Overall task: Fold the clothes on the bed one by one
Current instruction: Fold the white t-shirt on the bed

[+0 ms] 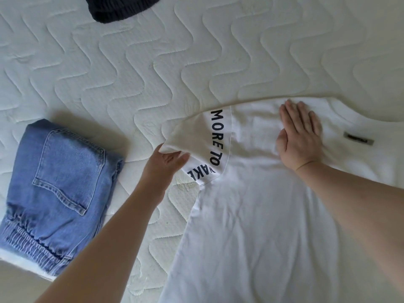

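Note:
A white T-shirt point(258, 226) lies spread on the quilted mattress point(153, 62), its body running toward the near edge. My left hand point(166, 162) pinches the end of its left sleeve point(192, 132), which bears dark lettering, and holds it lifted off the bed. My right hand point(299, 136) lies flat, fingers together, pressing the shirt's upper chest beside a small grey label point(358, 138).
Folded blue jeans point(59, 189) sit at the left near the mattress edge. A dark garment point(118, 7) lies at the top, partly cut off by the frame. Bare mattress stretches between them and along the far right.

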Demonstrator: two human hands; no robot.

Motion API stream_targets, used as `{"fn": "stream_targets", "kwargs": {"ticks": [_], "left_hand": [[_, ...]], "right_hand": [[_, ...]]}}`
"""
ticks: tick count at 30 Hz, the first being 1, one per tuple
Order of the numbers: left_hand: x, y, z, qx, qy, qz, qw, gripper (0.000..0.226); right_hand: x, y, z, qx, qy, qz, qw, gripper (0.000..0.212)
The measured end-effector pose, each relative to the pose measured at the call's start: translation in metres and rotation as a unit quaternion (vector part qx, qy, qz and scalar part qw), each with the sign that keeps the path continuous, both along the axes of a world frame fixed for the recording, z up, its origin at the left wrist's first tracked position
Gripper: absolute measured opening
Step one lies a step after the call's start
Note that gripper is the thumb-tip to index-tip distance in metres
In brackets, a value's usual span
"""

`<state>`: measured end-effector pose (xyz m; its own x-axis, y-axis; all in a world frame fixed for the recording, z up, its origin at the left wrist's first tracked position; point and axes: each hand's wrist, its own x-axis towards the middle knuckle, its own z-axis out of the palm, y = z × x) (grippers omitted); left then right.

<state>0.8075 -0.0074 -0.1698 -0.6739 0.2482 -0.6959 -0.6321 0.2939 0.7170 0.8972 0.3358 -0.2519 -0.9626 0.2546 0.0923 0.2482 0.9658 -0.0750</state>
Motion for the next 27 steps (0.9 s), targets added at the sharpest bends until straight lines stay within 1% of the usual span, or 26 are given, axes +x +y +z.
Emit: {"fn": "stream_targets", "kwargs": {"ticks": [1,2,3,4,5,6,7,9,11,14,16,18,19,21,22,24,27], "left_hand": [[0.002,0.004,0.002,-0.032,0.022,-0.015,0.999,0.054],[0.004,0.009,0.002,-0.084,0.054,-0.057,0.993,0.059],[0.004,0.014,0.002,-0.149,0.091,-0.114,0.978,0.064],[0.006,0.02,0.001,-0.215,0.128,-0.173,0.953,0.068],[0.007,0.027,0.0,-0.267,0.154,-0.206,0.929,0.066],[0.008,0.033,0.0,-0.298,0.164,-0.203,0.918,0.057],[0.009,0.036,0.0,-0.309,0.157,-0.175,0.922,0.047],[0.013,0.037,0.0,-0.29,0.137,-0.07,0.944,0.041],[0.02,0.029,0.003,-0.267,0.15,0.005,0.952,0.043],[0.029,0.009,0.009,-0.242,0.201,0.044,0.948,0.044],[0.04,-0.007,0.012,-0.241,0.234,0.075,0.939,0.045],[0.055,-0.021,0.013,-0.248,0.235,0.08,0.936,0.048],[0.064,-0.024,0.013,-0.246,0.216,0.059,0.943,0.051],[0.084,-0.023,0.009,-0.236,0.166,-0.021,0.957,0.057],[0.092,-0.02,0.008,-0.235,0.152,-0.048,0.959,0.057],[0.096,-0.015,0.006,-0.253,0.148,-0.036,0.956,0.051],[0.081,-0.008,0.007,-0.286,0.125,0.038,0.949,0.049]], "right_hand": [[0.0,0.0,0.0,0.0,0.0,0.001,1.0,0.062],[0.0,0.0,0.0,0.0,0.0,0.001,1.0,0.062],[0.0,0.0,0.0,-0.001,0.0,0.001,1.0,0.062],[0.0,0.0,0.0,-0.001,0.002,0.0,1.0,0.062],[0.0,0.0,0.0,-0.001,0.004,0.0,1.0,0.063],[0.0,0.0,-0.001,-0.001,0.005,0.0,1.0,0.063],[0.0,0.0,-0.001,-0.001,0.007,0.0,1.0,0.063],[0.001,0.001,-0.002,-0.002,0.01,0.002,1.0,0.063],[0.001,0.001,-0.003,-0.005,0.011,0.002,1.0,0.063],[0.001,0.002,-0.003,-0.01,0.012,0.002,1.0,0.063],[0.001,0.003,-0.003,-0.018,0.008,0.003,1.0,0.063],[0.001,0.002,-0.002,-0.024,0.004,0.001,1.0,0.062],[0.002,0.002,-0.002,-0.023,0.004,0.0,1.0,0.063],[0.002,0.002,0.0,-0.026,-0.001,0.0,1.0,0.063],[0.002,0.002,0.0,-0.03,-0.002,-0.001,1.0,0.063],[0.002,0.002,0.0,-0.031,0.0,-0.003,1.0,0.063],[0.002,0.001,0.0,-0.03,0.001,-0.003,1.0,0.063]]}}
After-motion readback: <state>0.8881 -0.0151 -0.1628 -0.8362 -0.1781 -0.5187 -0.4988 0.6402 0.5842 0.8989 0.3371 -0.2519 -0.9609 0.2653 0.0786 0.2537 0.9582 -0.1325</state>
